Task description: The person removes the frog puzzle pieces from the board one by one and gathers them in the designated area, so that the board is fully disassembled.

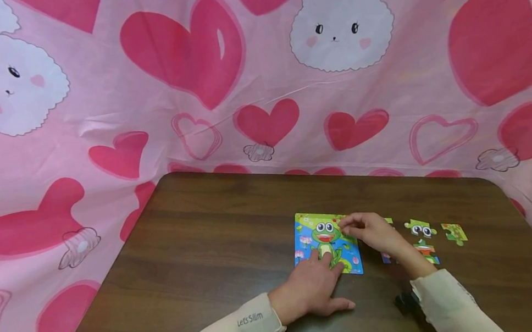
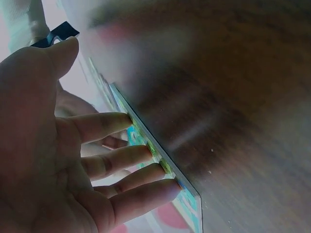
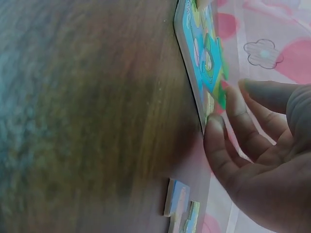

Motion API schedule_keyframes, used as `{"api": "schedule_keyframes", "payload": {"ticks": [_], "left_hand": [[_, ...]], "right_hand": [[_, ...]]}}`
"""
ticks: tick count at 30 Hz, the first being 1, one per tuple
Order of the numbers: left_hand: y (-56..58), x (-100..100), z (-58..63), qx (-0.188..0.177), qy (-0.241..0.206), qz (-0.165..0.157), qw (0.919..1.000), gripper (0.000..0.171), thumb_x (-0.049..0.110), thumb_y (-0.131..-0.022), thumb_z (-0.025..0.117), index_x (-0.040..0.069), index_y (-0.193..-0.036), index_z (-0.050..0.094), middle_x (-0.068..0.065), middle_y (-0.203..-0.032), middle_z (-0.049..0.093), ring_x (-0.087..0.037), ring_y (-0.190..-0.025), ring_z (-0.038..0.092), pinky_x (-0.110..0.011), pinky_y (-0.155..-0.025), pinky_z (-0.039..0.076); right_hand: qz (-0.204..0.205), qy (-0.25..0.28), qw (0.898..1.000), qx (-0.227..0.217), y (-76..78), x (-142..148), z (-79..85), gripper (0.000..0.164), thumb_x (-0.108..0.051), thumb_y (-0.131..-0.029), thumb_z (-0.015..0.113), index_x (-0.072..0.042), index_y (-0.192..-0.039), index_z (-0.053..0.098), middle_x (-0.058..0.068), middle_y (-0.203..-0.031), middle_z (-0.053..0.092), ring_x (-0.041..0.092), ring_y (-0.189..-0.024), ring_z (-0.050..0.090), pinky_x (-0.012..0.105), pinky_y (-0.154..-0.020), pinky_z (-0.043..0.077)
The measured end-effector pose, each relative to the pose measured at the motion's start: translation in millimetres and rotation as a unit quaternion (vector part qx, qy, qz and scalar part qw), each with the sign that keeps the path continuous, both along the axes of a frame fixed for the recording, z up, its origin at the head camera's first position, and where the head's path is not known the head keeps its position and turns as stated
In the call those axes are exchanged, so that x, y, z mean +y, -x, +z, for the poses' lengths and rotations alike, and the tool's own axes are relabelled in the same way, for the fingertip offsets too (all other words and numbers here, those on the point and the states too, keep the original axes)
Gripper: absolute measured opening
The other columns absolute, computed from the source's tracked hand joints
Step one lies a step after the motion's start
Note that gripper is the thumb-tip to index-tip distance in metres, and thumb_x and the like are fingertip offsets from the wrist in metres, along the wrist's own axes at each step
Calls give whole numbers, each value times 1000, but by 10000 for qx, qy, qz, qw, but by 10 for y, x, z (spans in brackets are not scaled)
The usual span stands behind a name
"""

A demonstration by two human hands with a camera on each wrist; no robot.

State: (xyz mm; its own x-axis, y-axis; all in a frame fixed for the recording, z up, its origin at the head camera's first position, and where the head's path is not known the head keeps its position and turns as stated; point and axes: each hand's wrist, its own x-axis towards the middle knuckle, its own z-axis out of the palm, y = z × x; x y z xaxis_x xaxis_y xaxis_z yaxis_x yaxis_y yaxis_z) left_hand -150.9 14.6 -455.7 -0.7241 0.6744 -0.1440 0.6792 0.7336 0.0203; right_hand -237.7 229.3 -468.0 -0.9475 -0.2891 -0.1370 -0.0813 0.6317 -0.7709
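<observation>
The left hand (image 1: pixel 311 290) lies with its fingers straight and spread on the lower part of a square puzzle (image 1: pixel 326 236), the thumb out to the side, off the board. The right hand (image 1: pixel 376 235), apart from the left, bends its fingers at the puzzle's upper right corner, which it covers. A coloured edge shows by its fingertips in the right wrist view, but whether they pinch a piece cannot be told.

The puzzle lies flat on the brown wood-grain table (image 1: pixel 205 240), right of the middle in the head view. It shows one green frog — two big round eyes, a red open mouth, a pale belly — with blue and pink flowers around it and yellow-green along the top. The left fingers hide some of the frog's lower body.

To the right lie loose pieces. Three can be made out: an eye piece (image 1: pixel 421 229), a mouth piece (image 1: pixel 425 250) just below it, partly behind the forearm, and a greenish piece (image 1: pixel 457 230) farther right. Slivers (image 1: pixel 387 257) show on the forearm's other side, so the full number stays uncertain.

Two pale sleeves (image 1: pixel 221 329) run out of view, with a dark object (image 1: pixel 405 303) at the right wrist. Behind hangs a pink cloth (image 1: pixel 279 70) with hearts and two white rabbits (image 1: pixel 342 35) — both cut off at the top.
</observation>
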Motion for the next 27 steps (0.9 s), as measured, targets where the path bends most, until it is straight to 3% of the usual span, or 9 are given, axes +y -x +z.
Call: {"api": "schedule_keyframes", "payload": {"ticks": [9,13,17,22,27], "left_hand": [[4,3,9,-88,1,40,10000,78,81,-86,51,29,-143,57,0,-135,58,-26,-121,55,-32,-83,56],[6,2,-1,-87,-28,35,10000,77,81,-86,52,28,-142,58,-1,-135,58,-27,-121,56,-33,-84,56],[10,3,-14,-82,-55,24,9999,77,80,-87,52,27,-142,58,-1,-134,59,-26,-120,56,-33,-84,56],[4,7,-19,-6,-27,36,10000,77,81,-86,52,28,-141,59,-1,-132,60,-25,-117,56,-32,-81,55],[-1,16,-9,51,8,74,10000,76,82,-85,52,30,-140,59,0,-130,59,-24,-116,56,-32,-78,54]], "right_hand": [[404,222,9988,179,-1,3,-28,26,1,-96,62,-2,-121,69,12,-109,73,22,-98,67,31,-86,57],[379,681,9967,-215,6,34,-29,29,0,-98,59,-1,-126,65,17,-115,70,25,-102,65,30,-85,57],[347,1339,9884,-633,19,99,-35,33,-1,-101,56,4,-133,59,25,-122,66,25,-105,65,30,-85,58],[262,1641,9835,-720,23,159,-22,36,-5,-102,56,6,-136,54,28,-127,64,17,-108,68,26,-88,56],[-39,1770,9810,-799,12,225,-5,38,-8,-102,58,5,-138,54,22,-126,65,11,-106,66,21,-87,54]]}}
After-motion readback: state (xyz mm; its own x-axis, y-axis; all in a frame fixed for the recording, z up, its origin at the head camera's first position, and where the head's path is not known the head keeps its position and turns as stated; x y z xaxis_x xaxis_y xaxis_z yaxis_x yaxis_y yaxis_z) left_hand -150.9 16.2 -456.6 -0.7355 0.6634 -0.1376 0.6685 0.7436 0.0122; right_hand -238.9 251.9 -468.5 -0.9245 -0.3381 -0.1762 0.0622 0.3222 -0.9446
